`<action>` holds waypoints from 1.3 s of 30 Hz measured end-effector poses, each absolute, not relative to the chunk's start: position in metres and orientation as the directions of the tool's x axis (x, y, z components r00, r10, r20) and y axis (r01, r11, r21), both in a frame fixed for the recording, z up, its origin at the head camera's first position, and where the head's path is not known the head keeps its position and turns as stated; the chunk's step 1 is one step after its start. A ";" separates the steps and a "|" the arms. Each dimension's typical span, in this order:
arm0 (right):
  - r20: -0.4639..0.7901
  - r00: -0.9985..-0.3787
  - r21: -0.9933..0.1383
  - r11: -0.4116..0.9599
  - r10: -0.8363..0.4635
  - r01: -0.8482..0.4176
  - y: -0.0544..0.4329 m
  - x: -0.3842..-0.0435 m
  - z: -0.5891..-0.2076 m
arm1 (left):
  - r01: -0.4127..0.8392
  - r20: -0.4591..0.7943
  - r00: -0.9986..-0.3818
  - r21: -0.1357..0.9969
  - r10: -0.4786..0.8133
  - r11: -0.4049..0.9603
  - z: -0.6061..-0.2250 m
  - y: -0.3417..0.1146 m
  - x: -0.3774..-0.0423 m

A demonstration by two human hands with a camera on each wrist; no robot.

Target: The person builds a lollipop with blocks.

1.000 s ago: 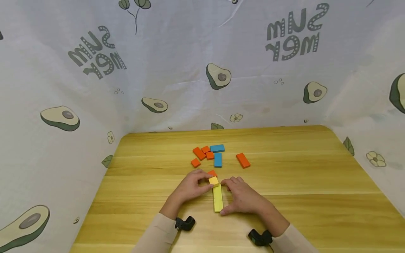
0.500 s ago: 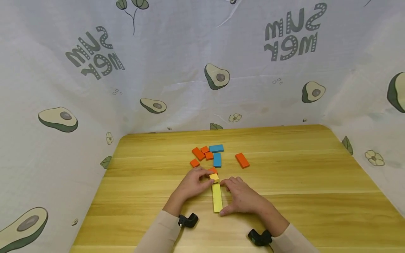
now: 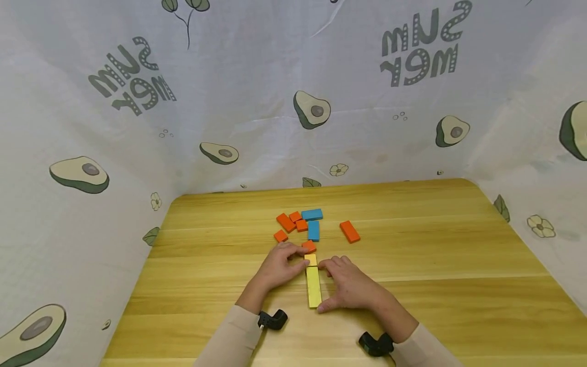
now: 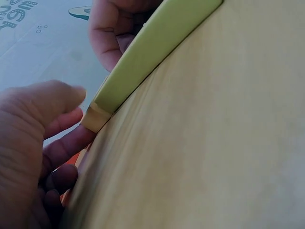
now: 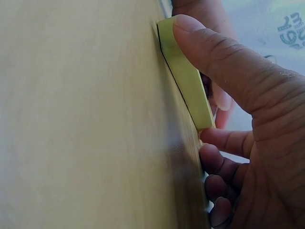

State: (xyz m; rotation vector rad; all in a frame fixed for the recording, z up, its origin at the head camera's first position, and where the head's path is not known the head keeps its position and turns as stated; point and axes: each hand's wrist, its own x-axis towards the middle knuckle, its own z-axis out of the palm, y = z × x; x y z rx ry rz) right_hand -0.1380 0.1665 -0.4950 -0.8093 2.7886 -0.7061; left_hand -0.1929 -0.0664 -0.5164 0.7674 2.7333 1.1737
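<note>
A long light-yellow block lies on the wooden table, pointing away from me. Its far end meets a small yellow square block, with the two in line. My left hand holds the small block between thumb and index finger; in the left wrist view a finger touches the small block's end. My right hand spans the long block from the right, thumb at the near end and index finger near the far end. The right wrist view has that thumb against the long block.
An orange square block lies just beyond the small yellow one. Farther back are two blue blocks, several orange blocks and, to the right, a lone orange rectangular block. A printed cloth hangs behind the table.
The small yellow block, earlier tilted over the long block's far end, has moved away and straightened, and now sits flush against that end. The right hand has stayed nearly still.
</note>
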 end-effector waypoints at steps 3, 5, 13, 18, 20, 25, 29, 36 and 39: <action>-0.016 -0.843 -0.490 0.739 -0.538 -0.462 0.166 -0.138 -0.495 | 0.439 0.156 -0.867 0.689 0.474 0.576 -0.517 -0.067 -0.192; -0.022 -0.845 -0.498 0.739 -0.535 -0.455 0.166 -0.138 -0.494 | 0.452 0.169 -0.863 0.680 0.476 0.577 -0.518 -0.067 -0.192; -0.029 -0.850 -0.492 0.748 -0.525 -0.445 0.165 -0.139 -0.493 | 0.461 0.177 -0.860 0.671 0.479 0.581 -0.519 -0.066 -0.193; -0.026 -0.848 -0.487 0.748 -0.529 -0.451 0.165 -0.138 -0.493 | 0.472 0.189 -0.856 0.668 0.482 0.575 -0.519 -0.066 -0.192; -0.027 -0.849 -0.486 0.749 -0.528 -0.451 0.165 -0.137 -0.493 | 0.475 0.192 -0.854 0.666 0.483 0.575 -0.519 -0.067 -0.191; -0.028 -0.849 -0.493 0.747 -0.527 -0.447 0.165 -0.136 -0.494 | 0.491 0.201 -0.848 0.645 0.490 0.586 -0.519 -0.068 -0.187; -0.039 -0.848 -0.504 0.743 -0.529 -0.440 0.166 -0.136 -0.494 | 0.511 0.187 -0.836 0.609 0.516 0.607 -0.521 -0.070 -0.182; -0.129 -0.859 -0.622 0.715 -0.495 -0.318 0.172 -0.141 -0.489 | 0.543 0.196 -0.821 0.560 0.537 0.626 -0.522 -0.071 -0.171; -0.166 -0.872 -0.685 0.690 -0.461 -0.234 0.178 -0.147 -0.487 | 0.548 0.201 -0.819 0.550 0.537 0.630 -0.521 -0.072 -0.167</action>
